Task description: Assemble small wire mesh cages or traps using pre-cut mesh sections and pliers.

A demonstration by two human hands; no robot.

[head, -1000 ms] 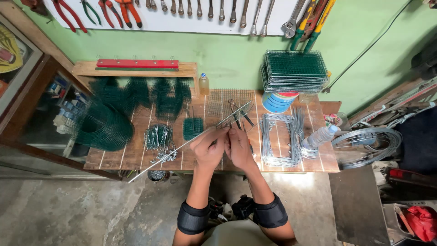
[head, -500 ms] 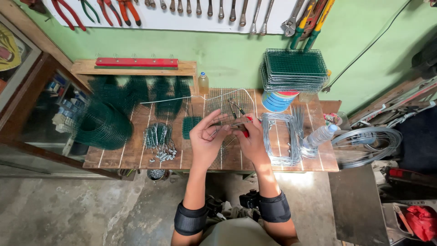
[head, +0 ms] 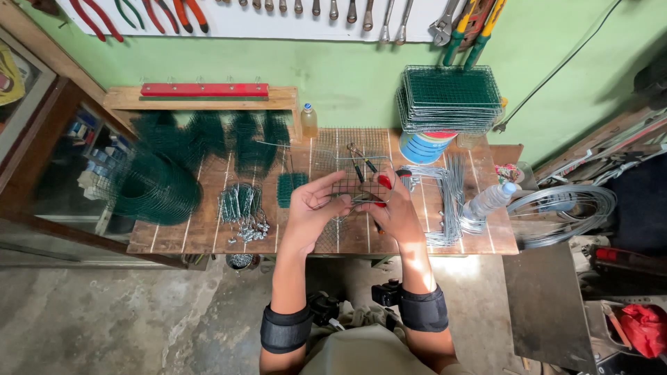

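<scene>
Over workbench (head: pixel 208 229), both hands (head: pixel 313 208) grip mesh (head: pixel 347 173)

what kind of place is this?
Looks like a small wire-mesh workshop. Hand tools hang in a row on the wall, green mesh panels are stacked on the wooden bench, and a wire coil lies to its right. Both hands work on a mesh piece.
</scene>
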